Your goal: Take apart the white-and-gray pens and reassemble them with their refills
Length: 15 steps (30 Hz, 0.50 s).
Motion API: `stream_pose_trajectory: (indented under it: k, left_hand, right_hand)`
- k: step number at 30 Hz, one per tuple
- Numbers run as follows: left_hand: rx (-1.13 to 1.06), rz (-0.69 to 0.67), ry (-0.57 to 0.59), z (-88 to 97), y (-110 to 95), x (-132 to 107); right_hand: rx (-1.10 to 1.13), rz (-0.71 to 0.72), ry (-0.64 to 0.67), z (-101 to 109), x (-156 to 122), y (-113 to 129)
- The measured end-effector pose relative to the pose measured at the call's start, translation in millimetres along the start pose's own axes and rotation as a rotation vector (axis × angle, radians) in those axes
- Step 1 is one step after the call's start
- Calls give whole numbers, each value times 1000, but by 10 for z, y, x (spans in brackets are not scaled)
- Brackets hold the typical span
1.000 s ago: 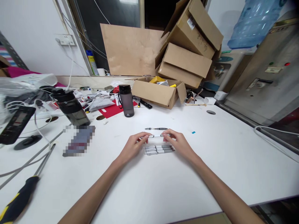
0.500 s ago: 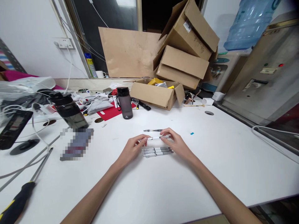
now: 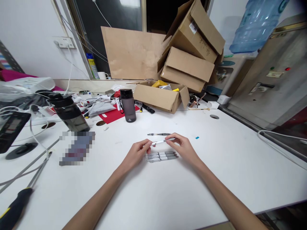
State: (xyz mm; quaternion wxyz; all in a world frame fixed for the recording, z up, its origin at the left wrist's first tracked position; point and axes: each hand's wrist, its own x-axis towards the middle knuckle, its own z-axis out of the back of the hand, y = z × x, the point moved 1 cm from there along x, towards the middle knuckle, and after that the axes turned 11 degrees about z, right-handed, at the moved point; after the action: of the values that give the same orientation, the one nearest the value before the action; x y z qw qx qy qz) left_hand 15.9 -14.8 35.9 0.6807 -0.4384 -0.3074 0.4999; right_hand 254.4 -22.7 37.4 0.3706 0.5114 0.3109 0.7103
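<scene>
Between my two hands a white pen (image 3: 159, 142) is held above the table, slightly tilted up toward the right. My left hand (image 3: 139, 152) pinches its left end with thumb and fingers. The other end, which looks grey, sits in the closed fingers of my right hand (image 3: 182, 147). Just below lies a row of several white and grey pens (image 3: 161, 156) with clear caps, side by side on the table. Beyond the held pen, a dark clear-barrelled pen (image 3: 157, 134) lies flat, close to my right fingertips.
On the white table (image 3: 153, 198) stand a dark water bottle (image 3: 129, 107) and a tilted second bottle (image 3: 72, 113). A blurred-out flat item (image 3: 79, 148) and a screwdriver (image 3: 18, 204) lie left. An open cardboard box (image 3: 155, 97) is at the back. A blue scrap (image 3: 197, 137) lies right.
The held pen has tilted, its right end now higher than its left. My right hand has moved slightly rightward and down, uncovering more of the dark pen.
</scene>
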Motion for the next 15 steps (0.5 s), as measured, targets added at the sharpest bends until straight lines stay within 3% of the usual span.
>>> stream_pose_trajectory:
  k: [4, 15]
  left_hand:
    - [-54, 64, 43, -17, 62, 28]
    - [-106, -47, 56, 27, 118, 116]
  right_hand:
    - [17, 72, -26, 20, 27, -10]
    - [51, 68, -198, 63, 41, -30]
